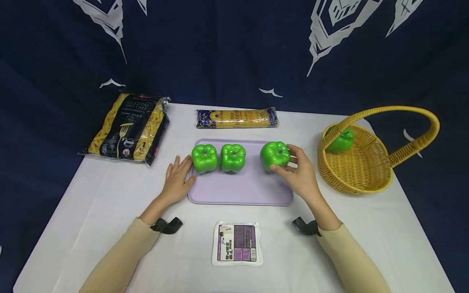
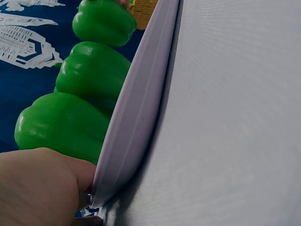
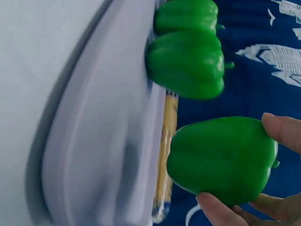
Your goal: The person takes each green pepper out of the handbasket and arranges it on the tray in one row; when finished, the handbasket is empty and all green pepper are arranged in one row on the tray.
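Observation:
My right hand (image 1: 301, 173) holds a green bell pepper (image 1: 274, 154) between thumb and fingers over the right part of the lilac tray (image 1: 242, 191). In the right wrist view that held pepper (image 3: 221, 160) hangs above the tray, apart from it. Two more green bell peppers (image 1: 204, 158) (image 1: 233, 157) stand side by side on the tray's left half. At the left end of the tray rests my left hand (image 1: 177, 182), fingers extended, its thumb at the rim. The left wrist view shows this hand (image 2: 42, 186) close to the nearest pepper (image 2: 61, 127); its fingertips are hidden there.
A yellow wicker basket (image 1: 353, 189) with a tall handle stands at the right, one green pepper (image 1: 342, 141) inside. Behind the tray lies a spaghetti pack (image 1: 238, 119). A penne bag (image 1: 126, 128) is at the back left. In front lies a flat white-and-purple packet (image 1: 237, 244).

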`<act>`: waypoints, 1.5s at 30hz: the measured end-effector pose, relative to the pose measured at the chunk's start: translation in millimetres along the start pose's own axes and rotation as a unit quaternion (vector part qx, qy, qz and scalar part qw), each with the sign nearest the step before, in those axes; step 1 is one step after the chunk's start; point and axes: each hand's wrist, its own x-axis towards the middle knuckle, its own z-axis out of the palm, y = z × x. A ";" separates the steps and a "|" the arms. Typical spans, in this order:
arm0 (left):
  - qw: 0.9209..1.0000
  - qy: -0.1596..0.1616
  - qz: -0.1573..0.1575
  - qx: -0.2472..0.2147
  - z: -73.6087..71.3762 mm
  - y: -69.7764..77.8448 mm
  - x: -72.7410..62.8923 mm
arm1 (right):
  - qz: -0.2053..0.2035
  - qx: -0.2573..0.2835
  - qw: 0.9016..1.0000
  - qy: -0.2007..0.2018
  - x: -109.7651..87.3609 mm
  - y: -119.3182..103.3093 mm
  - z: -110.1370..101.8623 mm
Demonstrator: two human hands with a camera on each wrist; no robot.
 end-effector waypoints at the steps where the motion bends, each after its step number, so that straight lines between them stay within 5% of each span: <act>1: 1.000 0.000 0.000 -0.001 0.0 0.4 0.1 | 0.001 -0.002 1.000 -0.005 0.3 -1.2 3.1; 19: 1.000 -0.001 0.001 -0.007 0.6 3.1 0.4 | 0.005 -0.038 0.999 -0.037 2.4 0.0 33.7; 45: 1.000 -0.004 -0.004 0.002 0.0 2.3 0.2 | 0.012 -0.033 0.997 -0.065 -1.4 -1.3 17.5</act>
